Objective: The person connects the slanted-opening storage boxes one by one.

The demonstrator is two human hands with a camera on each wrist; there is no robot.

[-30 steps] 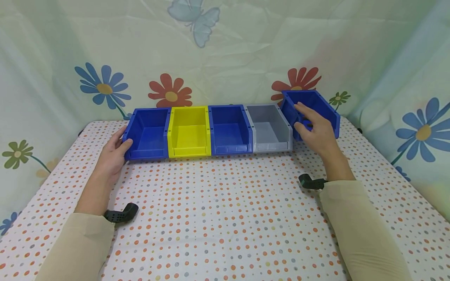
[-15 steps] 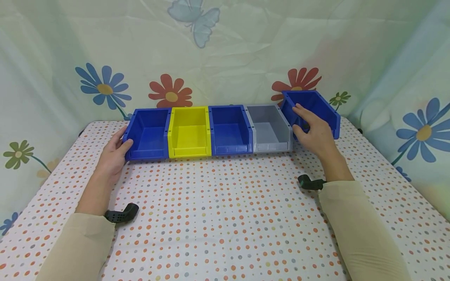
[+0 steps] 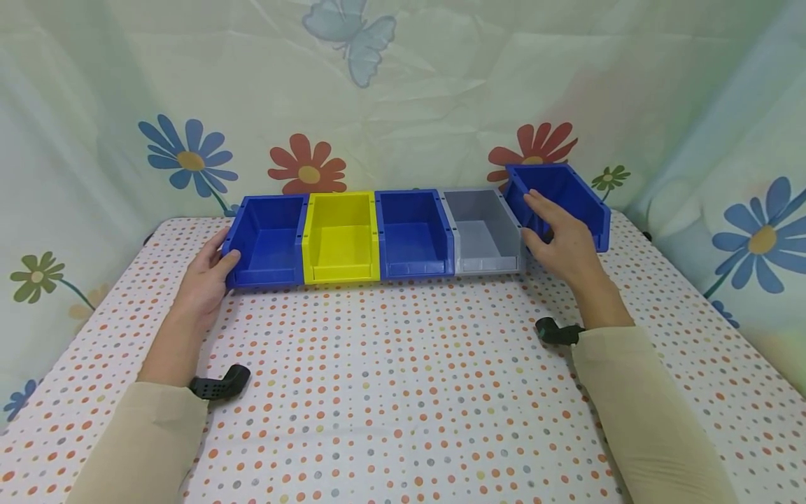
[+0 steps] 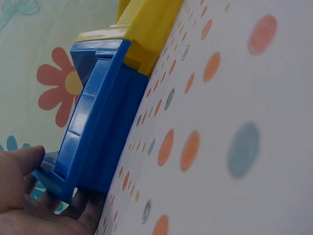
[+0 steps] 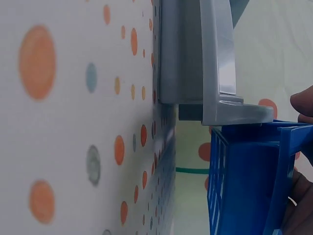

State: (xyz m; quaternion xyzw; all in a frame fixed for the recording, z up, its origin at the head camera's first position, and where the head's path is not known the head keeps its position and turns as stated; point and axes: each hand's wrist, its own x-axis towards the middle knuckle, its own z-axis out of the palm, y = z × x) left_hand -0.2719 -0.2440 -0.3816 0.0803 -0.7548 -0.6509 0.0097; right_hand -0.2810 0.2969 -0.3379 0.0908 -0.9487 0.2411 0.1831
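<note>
In the head view, a left blue storage bin [image 3: 267,241], a yellow bin [image 3: 342,241], a middle blue bin [image 3: 414,238] and a grey bin [image 3: 483,238] stand side by side in a row. My left hand [image 3: 204,280] grips the left blue bin's outer side, thumb [image 4: 27,159] at the front corner and fingers reaching beneath. My right hand [image 3: 563,241] holds a right blue bin [image 3: 560,182], turned askew at the row's right end. In the right wrist view this bin [image 5: 249,181] is raised off the table, close beside the grey bin; some fingertips are hidden behind it.
A white tablecloth with coloured dots [image 3: 378,392] covers the table in front of the row. Behind hangs a backdrop [image 3: 441,91] printed with flowers and a butterfly. Black wrist cameras [image 3: 220,383] sit on both wrists.
My right hand has shifted slightly left and down against the right blue bin, its thumb now nearer the grey bin's corner. The left hand and the row look the same.
</note>
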